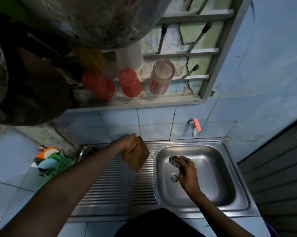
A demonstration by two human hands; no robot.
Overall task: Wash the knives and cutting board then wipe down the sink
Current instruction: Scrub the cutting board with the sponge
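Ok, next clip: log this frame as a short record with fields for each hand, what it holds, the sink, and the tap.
left hand: left hand grips the wooden cutting board, lifted over the ribbed drainboard
right hand: right hand holds a scrubber inside the sink basin
drain: drain uncovered, beside the right hand
tap: wall tap with a pink handle, no water visible
knives: none visible
shelf above: red cups and a striped glass, upside down

Both forearms bare, no sleeves in view. Left hand (127,141) and right hand (187,173): no gloves, rings or watch. Dark garment (159,223) at bottom edge.
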